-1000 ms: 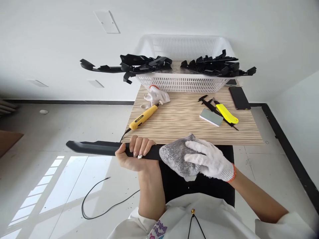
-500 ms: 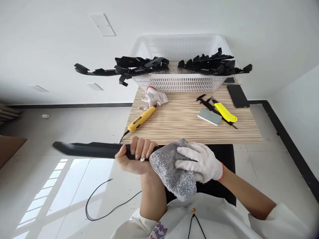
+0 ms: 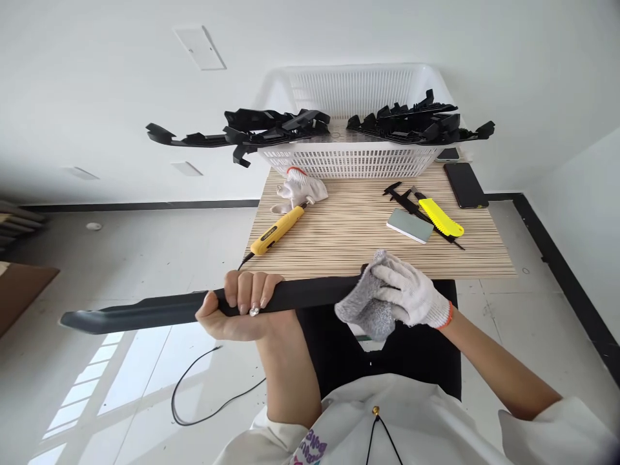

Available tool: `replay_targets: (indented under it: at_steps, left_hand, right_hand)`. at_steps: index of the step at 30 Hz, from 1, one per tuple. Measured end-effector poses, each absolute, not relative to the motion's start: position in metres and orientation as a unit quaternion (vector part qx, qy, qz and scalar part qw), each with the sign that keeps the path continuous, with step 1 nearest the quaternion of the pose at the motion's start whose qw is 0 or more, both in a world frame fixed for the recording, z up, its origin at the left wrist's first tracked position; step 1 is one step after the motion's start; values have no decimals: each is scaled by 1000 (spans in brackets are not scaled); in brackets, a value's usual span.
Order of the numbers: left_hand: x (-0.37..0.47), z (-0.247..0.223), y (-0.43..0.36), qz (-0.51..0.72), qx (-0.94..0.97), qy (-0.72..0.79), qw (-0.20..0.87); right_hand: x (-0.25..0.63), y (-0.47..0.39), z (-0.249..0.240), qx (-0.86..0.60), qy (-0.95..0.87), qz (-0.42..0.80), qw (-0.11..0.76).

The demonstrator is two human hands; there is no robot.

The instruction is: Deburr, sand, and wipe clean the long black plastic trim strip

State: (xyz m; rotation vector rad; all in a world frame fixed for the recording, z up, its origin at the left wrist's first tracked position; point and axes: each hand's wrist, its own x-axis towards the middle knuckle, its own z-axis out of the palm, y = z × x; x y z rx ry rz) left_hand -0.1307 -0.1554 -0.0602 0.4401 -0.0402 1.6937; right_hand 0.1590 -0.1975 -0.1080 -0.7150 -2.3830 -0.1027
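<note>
A long black plastic strip (image 3: 310, 293) lies crosswise in front of my body, its far left end reaching out over the floor. My bare left hand (image 3: 245, 307) is wrapped round it left of the middle. My right hand (image 3: 411, 294), in a white knitted glove with an orange cuff, presses a grey fluffy cloth (image 3: 361, 307) round the strip's right end. The cloth hides that end and part of the gloved fingers.
On the striped table (image 3: 339, 226) are a yellow corded tool (image 3: 278, 231), a white glove (image 3: 303, 187), a grey-green block (image 3: 409, 226), a caliper (image 3: 404, 201), a yellow knife (image 3: 442, 217) and a phone (image 3: 465, 185). Black parts (image 3: 407, 124) lie across a white basket (image 3: 349, 161).
My right hand and the cloth have moved right and slightly up, to the strip's right end, baring more of its surface. My left hand and the strip have shifted left.
</note>
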Motion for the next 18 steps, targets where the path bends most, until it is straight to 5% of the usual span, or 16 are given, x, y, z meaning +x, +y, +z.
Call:
replay_targets:
  at_steps: [10, 18]
  left_hand:
    - [-127, -63, -153, 754, 189, -35, 629]
    - [-140, -78, -147, 776, 178, -66, 602]
  right_hand:
    - [159, -195, -96, -367, -866, 24, 338]
    - [146, -210, -72, -346, -749, 347, 446]
